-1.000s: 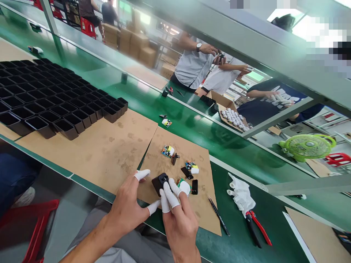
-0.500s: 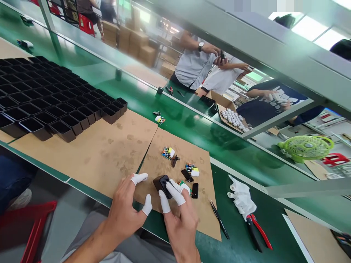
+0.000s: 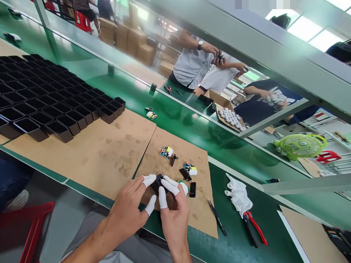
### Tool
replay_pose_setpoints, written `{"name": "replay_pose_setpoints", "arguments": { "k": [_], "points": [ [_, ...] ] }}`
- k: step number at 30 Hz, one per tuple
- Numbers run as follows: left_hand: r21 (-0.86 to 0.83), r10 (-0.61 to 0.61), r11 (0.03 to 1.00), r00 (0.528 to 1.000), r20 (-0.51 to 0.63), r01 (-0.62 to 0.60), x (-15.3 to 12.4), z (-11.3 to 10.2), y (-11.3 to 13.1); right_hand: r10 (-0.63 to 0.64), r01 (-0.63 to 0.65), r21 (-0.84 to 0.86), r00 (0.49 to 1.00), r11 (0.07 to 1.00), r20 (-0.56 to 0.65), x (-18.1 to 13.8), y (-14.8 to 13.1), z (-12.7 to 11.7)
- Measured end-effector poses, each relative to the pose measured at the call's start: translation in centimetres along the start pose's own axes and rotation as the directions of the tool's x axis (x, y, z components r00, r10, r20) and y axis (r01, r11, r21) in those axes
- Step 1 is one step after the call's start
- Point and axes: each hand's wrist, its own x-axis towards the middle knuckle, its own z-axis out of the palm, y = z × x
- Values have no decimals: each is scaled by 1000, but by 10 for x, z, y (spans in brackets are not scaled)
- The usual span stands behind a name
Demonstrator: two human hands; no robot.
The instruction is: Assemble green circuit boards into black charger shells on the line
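A small black plastic case (image 3: 157,181) stands on the cardboard in front of me, partly covered by my fingers. My right hand (image 3: 174,208), with white finger cots on its tips, grips the case from the right, with fingertips on its top. From the left, my left hand (image 3: 131,204) has its fingers and thumb curved around the case's near left side, also in white cots. Just right of the case lies a circuit board with a white part (image 3: 183,187), next to a black cover piece (image 3: 193,189). Two more circuit boards (image 3: 166,152) (image 3: 190,168) and small black pieces lie behind.
Rows of black open cases (image 3: 49,98) fill the left. Tweezers (image 3: 216,216), a white glove (image 3: 238,193) and red-black pliers (image 3: 255,228) lie right. A metal frame bar (image 3: 290,188) crosses there. Co-workers sit across the green bench, near a green fan (image 3: 301,145).
My left hand has moved right and closed in on the black case. My right hand has shifted slightly left, still on the case. The view has turned a little.
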Motion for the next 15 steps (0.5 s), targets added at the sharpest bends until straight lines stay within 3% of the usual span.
{"name": "replay_pose_setpoints", "arguments": {
  "k": [3,9,15],
  "points": [
    [-7,10,1000,999,39,-10,1,-1,0,-29,29,-8,1000,1000,2,-3,0,1],
    [25,33,999,996,80,-35,4,-4,4,-264,281,-135,955,950,133,-5,10,-7],
    [-60,-67,996,997,28,69,-1,-2,0,-250,256,-98,966,962,62,2,-7,-11]
  ]
}}
